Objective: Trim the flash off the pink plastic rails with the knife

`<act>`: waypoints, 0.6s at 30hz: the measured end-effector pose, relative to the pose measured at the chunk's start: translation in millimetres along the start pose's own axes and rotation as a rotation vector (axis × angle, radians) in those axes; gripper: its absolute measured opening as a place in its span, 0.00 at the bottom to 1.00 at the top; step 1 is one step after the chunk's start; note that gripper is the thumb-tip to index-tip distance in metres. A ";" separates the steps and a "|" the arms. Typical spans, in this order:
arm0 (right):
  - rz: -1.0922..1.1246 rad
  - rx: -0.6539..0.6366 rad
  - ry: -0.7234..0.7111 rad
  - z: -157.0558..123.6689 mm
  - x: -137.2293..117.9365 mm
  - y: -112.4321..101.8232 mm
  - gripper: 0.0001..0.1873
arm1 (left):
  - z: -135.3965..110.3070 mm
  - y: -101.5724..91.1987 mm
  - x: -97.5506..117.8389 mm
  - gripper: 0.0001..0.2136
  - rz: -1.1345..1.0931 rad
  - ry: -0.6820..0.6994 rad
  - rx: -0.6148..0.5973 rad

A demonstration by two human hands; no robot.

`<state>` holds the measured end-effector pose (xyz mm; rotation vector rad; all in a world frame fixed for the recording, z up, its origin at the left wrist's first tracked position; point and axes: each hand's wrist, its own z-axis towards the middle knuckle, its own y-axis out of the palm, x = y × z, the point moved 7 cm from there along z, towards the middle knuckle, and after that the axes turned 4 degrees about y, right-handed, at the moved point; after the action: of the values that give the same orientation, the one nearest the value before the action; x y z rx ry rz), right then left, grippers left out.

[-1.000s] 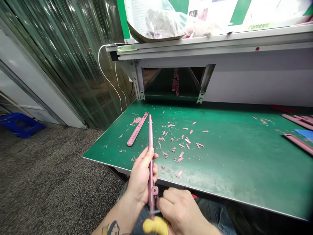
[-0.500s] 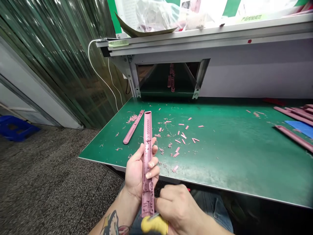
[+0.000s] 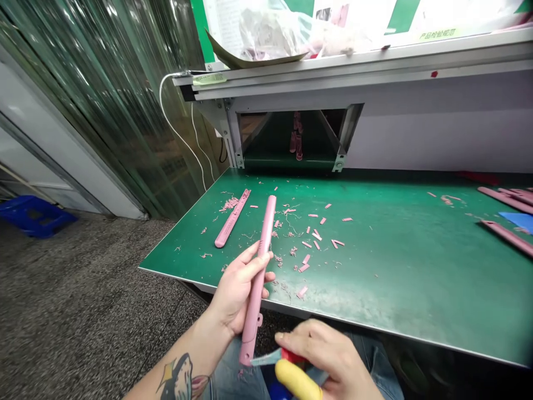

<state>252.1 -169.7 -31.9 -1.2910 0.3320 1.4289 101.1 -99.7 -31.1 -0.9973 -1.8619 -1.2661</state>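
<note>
A long pink plastic shell (image 3: 263, 266) is gripped in my left hand (image 3: 237, 286), smooth outer side up and tilted over the table's front edge. It has a small side tab and a hole near its lower end. My right hand (image 3: 325, 355) is closed around a knife (image 3: 287, 355) with a red handle. Its blade lies at the shell's lower end, and it seems to touch the edge there. A yellow rounded sleeve (image 3: 297, 380) sits where the right thumb would be. Another pink shell (image 3: 233, 219) rests on the table, left of the held one.
Pink scraps and shavings (image 3: 316, 236) are scattered over the green table (image 3: 400, 278). More pink shells (image 3: 508, 236) lie at the right beside a blue sheet (image 3: 516, 219). Behind, several pink pieces (image 3: 296, 141) sit on a belt in an opening. A blue stool (image 3: 35, 215) stands on the floor.
The held shell has turned over, from its ribbed hollow inside to its smooth outside. My left fingers have shifted around it. My right hand and the knife have moved a little to the right.
</note>
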 end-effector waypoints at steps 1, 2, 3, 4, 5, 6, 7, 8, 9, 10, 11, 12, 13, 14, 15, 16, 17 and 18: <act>-0.057 0.005 -0.009 4.1 -1.3 -3.6 0.15 | 0.2 3.2 0.1 0.18 0.037 -0.002 -0.014; -0.113 0.010 0.003 7.7 -1.5 -6.0 0.13 | 0.5 5.9 -0.5 0.18 0.067 -0.005 -0.025; -0.160 0.007 0.022 10.5 -1.4 -7.2 0.12 | 0.7 8.2 -1.7 0.19 0.091 -0.009 -0.035; -0.193 0.000 0.037 12.7 -1.6 -7.4 0.12 | 1.0 10.0 -3.5 0.20 0.111 -0.014 -0.042; -0.219 -0.006 0.049 14.1 -1.9 -7.5 0.11 | 1.3 11.3 -5.6 0.21 0.127 -0.018 -0.048; -0.237 -0.009 0.057 14.8 -2.0 -7.7 0.11 | 1.6 12.1 -7.7 0.22 0.140 -0.023 -0.051; -0.249 -0.013 0.064 14.8 -1.5 -8.1 0.11 | 2.0 12.4 -9.6 0.23 0.150 -0.027 -0.052; -0.259 -0.012 0.067 14.2 -0.5 -9.0 0.10 | 2.5 12.3 -10.8 0.24 0.159 -0.031 -0.050; -0.270 -0.010 0.064 13.1 0.7 -10.2 0.10 | 3.0 11.6 -11.3 0.24 0.167 -0.032 -0.045; -0.285 0.007 0.044 11.5 1.3 -12.1 0.11 | 3.7 10.8 -11.1 0.24 0.173 -0.034 -0.039; -0.299 0.047 0.010 9.8 1.0 -15.0 0.13 | 4.4 9.8 -10.5 0.24 0.179 -0.034 -0.033; -0.306 0.111 -0.023 8.1 0.5 -18.7 0.15 | 5.2 9.1 -9.7 0.24 0.183 -0.031 -0.025; -0.295 0.190 -0.041 6.8 0.6 -22.4 0.16 | 6.0 9.0 -9.2 0.23 0.187 -0.025 -0.016; -0.257 0.260 -0.032 6.7 2.4 -24.5 0.17 | 7.0 10.0 -9.6 0.23 0.191 -0.014 -0.008; -0.182 0.312 0.014 8.4 6.8 -24.5 0.16 | 8.1 12.4 -11.1 0.22 0.195 0.003 0.000; -0.064 0.338 0.094 11.8 14.1 -21.8 0.15 | 9.5 16.2 -14.0 0.22 0.203 0.024 0.009; 0.090 0.327 0.197 16.8 23.6 -15.6 0.15 | 11.6 21.3 -18.2 0.22 0.219 0.047 0.019; 0.261 0.295 0.300 22.2 33.2 -7.7 0.16 | 14.7 27.5 -23.3 0.21 0.245 0.071 0.025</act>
<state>254.8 -132.3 -47.8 -1.2475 0.9067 1.3359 134.7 -84.4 -43.3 -1.1150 -1.6411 -1.1150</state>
